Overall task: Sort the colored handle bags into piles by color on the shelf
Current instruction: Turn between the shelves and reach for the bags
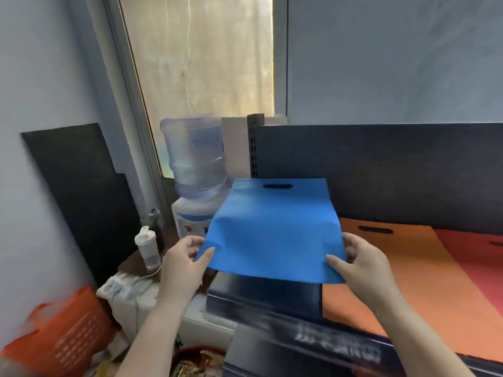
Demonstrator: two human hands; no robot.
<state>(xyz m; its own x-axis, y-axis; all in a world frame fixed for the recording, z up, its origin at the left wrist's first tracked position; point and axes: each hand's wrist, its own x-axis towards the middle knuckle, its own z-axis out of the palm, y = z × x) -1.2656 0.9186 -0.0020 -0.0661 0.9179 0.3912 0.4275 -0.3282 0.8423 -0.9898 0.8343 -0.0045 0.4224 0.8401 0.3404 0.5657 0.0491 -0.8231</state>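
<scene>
A flat blue handle bag [272, 232] hangs just above the left end of the dark shelf [261, 295], its cut-out handle toward the back panel. My left hand [182, 263] pinches the bag's near left corner, thumb on top. My right hand [359, 261] pinches the near right corner the same way. To the right, an orange handle bag [408, 289] lies flat on the shelf, and a red bag [473, 262] lies beyond it at the frame's right edge.
A dark back panel [394, 170] rises behind the shelf. A water dispenser with a clear bottle [196, 164] stands left of the shelf, with a white shaker bottle [148, 248] beside it. An orange tote [60, 338] sits at the lower left.
</scene>
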